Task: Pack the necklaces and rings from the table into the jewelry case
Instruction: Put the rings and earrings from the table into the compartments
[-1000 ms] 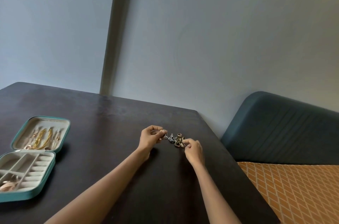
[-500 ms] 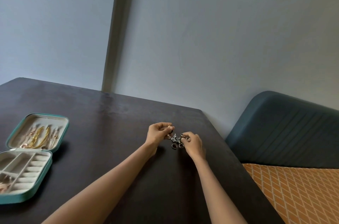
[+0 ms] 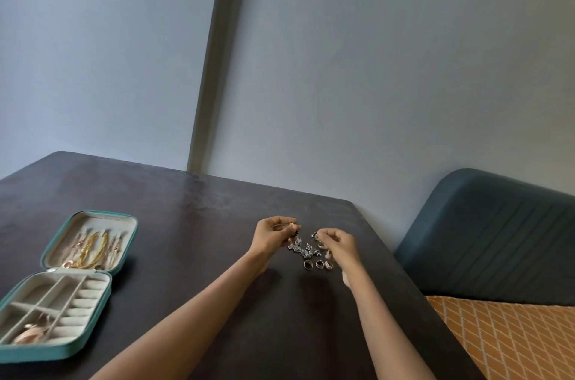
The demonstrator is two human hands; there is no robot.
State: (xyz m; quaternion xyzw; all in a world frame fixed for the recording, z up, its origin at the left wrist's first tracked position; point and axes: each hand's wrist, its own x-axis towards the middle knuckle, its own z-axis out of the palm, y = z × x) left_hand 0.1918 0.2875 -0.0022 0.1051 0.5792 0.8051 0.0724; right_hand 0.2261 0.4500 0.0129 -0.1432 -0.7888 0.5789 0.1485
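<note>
Fingers of our left hand and right hand pinch the beaded necklace near the table's far right corner; rings lie beneath, jewelry case open at the left edge.

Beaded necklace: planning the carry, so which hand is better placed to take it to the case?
Left, probably. The left hand already pinches one end of the beaded necklace, and the open case lies on its side of the table. The right hand pinches the other end, farther from the case.
</note>
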